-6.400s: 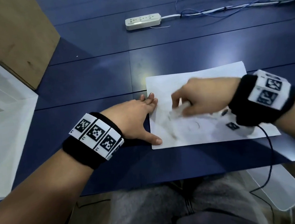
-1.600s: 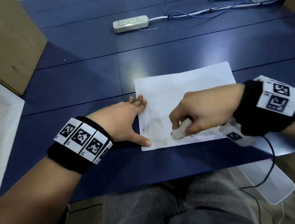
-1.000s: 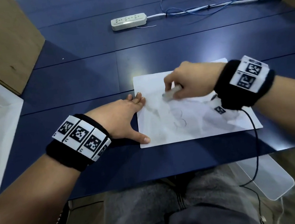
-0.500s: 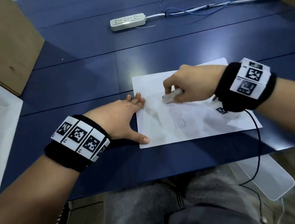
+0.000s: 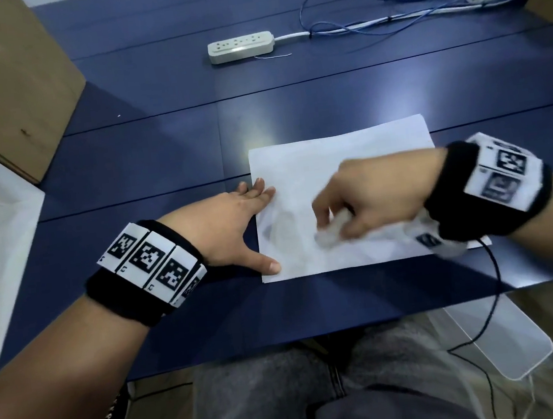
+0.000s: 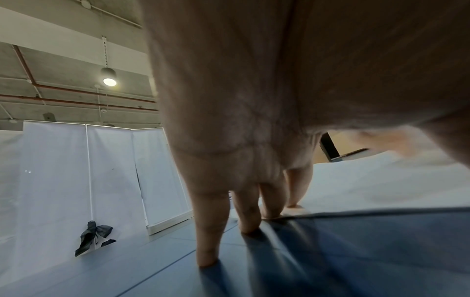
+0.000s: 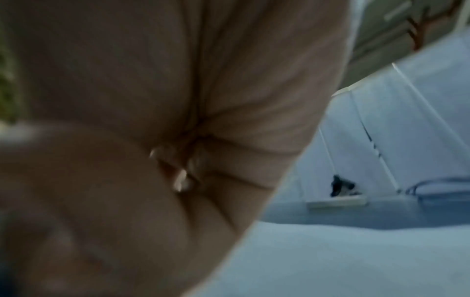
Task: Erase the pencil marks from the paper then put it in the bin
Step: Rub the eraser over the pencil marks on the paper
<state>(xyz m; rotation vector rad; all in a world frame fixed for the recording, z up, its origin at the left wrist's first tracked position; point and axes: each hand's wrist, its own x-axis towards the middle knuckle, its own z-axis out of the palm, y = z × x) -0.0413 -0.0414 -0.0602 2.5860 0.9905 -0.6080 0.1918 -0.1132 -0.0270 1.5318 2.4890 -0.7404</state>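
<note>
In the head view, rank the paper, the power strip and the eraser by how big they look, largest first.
1. paper, by far the widest.
2. power strip; it lies farther from the camera, so it may look smaller than it is.
3. eraser, a small blurred block gripped by the right hand.

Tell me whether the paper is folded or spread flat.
Spread flat. The paper lies open on the blue table, corners visible, the left hand pressing its edge.
</note>
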